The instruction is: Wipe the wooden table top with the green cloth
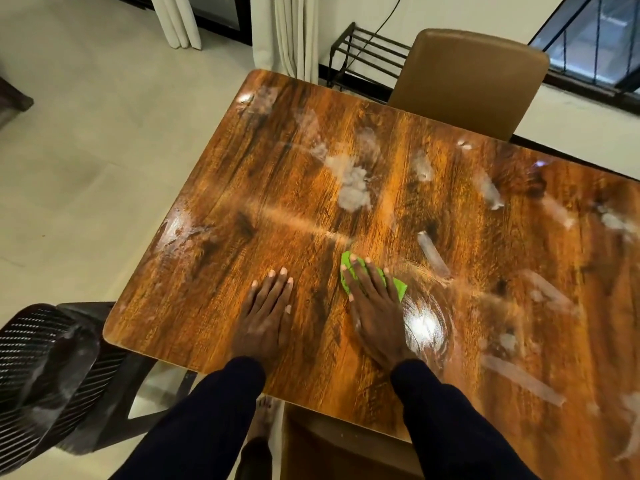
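Right hand [372, 306] is flat on the green cloth [394, 285], fingers [353, 271] spread and pressing it to the wooden table [284, 174]; only the cloth's edges peek out past the fingertips and along the right side of the palm. The cloth sits toward the near edge, about midway along it. Left hand [268, 313] lies just beside, palm down on bare wood, fingers stretched out and close together, holding nothing. Both arms wear dark sleeves [214, 410].

White powder patches [353, 181] are scattered across the middle and the right half of the top, with smeared streaks [433, 252] running toward the right edge. A bright glare spot [424, 327] shines just right of the right wrist.

Around the table: a tan chair [467, 81] pushed against the far edge, a black mesh chair [45, 368] off the near left corner, a dark metal rack [367, 60] by the wall beyond, and pale curtains [287, 32] hanging past the far left corner. A bare foot [266, 415] shows below the near edge.
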